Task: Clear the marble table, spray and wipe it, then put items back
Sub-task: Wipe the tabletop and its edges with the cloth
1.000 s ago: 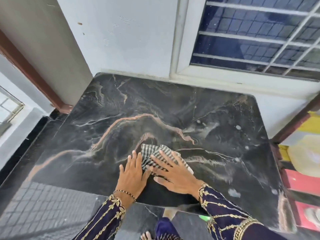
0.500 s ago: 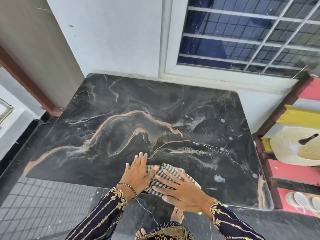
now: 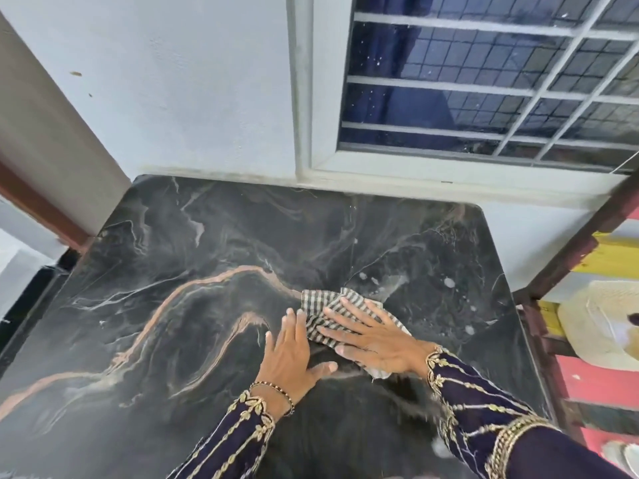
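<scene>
We're mid-wipe on the marble table [image 3: 166,278] here. Just below the centre of the frame our left hand [image 3: 288,354] is lying flat on the stone, fingers straight and holding nothing, tips just touching the checked cloth [image 3: 320,300]. The cloth is sitting right of centre, bunched under our right hand [image 3: 377,344], which is pressing down with fingers spread, not gripping. We reckon even palm pressure and overlapping passes are the way, heading for the white droplets [image 3: 449,282] further right. A wooden shelf [image 3: 584,236] is standing at the right edge, so we're going easy there.
</scene>
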A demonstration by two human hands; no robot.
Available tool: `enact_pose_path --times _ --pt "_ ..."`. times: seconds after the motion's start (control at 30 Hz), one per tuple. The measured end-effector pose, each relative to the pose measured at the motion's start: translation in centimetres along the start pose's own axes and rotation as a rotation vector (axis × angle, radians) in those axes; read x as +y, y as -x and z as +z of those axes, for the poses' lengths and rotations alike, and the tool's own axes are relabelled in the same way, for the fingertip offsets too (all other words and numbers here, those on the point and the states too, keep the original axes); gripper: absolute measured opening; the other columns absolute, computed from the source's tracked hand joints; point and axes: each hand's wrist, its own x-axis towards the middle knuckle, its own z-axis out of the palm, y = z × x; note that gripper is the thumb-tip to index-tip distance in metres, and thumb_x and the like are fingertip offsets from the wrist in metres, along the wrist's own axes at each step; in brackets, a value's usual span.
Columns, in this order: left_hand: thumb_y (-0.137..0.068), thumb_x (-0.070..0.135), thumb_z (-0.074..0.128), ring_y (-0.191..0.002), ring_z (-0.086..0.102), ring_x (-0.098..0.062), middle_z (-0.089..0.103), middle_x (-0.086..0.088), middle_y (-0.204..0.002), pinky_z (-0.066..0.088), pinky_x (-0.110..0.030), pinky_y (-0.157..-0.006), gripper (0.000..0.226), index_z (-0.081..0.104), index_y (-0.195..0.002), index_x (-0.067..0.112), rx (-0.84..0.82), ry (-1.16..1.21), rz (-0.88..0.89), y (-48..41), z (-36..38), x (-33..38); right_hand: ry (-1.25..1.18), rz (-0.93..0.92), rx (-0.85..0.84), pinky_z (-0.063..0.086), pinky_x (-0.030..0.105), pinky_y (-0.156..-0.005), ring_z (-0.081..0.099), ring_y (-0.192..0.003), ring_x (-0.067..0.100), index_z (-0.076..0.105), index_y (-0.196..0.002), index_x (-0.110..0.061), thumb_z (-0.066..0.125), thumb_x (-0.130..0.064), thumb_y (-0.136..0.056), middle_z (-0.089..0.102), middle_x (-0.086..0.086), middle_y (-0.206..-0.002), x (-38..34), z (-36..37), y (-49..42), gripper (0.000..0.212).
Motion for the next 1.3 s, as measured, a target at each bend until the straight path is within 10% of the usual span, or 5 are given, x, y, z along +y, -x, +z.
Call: enact_pose_path --times 0.27,0.73,0.93,1.3 --pt "-0.045 0.080 0.070 -0.143 -0.015 -0.045 -0.016 -0.026 -0.156 0.015 -0.071 -0.109 0.158 -0.017 -0.145 -0.005 -0.120 -0.163 -0.269 -12.6 -5.2 3.6 0.036 0.009 0.046 -0.028 0.038 -0.115 -0.037 -0.145 0.003 -0.011 -0.151 -0.060 0.014 -0.058 -0.106 -0.029 -0.033 -0.157 11.1 -6.7 -9.0 0.052" --pt "-0.044 0.073 0.077 -0.142 -0.018 -0.046 -0.021 -0.025 -0.154 0.024 -0.072 -0.105 0.158 -0.015 -0.145 -0.006 -0.248 -0.159 -0.321 -15.4 -4.9 3.6 0.000 0.143 0.227 -0.018 0.046 -0.122 -0.024 -0.151 0.005 -0.009 -0.152 -0.058 0.009 -0.060 -0.104 -0.018 -0.027 -0.163 18.7 -12.3 -16.6 0.051" --pt "-0.045 0.072 0.078 -0.142 -0.017 -0.048 -0.020 -0.026 -0.154 0.023 -0.072 -0.105 0.156 -0.014 -0.145 -0.006 -0.250 -0.174 -0.325 -15.2 -5.2 3.8 0.016 0.240 0.276 -0.017 0.045 -0.122 -0.029 -0.149 0.004 -0.036 -0.129 -0.071 -0.022 -0.077 -0.077 -0.027 -0.029 -0.159 22.7 -10.7 -11.7 0.054" --pt "-0.054 0.072 0.072 -0.147 -0.011 -0.035 -0.009 -0.014 -0.159 0.013 -0.068 -0.111 0.139 -0.004 -0.151 0.008 -0.023 -0.067 -0.233 -12.7 -4.1 3.2 -0.074 0.345 0.261 -0.017 0.047 -0.122 -0.028 -0.150 0.010 -0.011 -0.151 -0.059 0.012 -0.058 -0.105 -0.023 -0.023 -0.163 14.0 -5.9 -7.1 0.051"
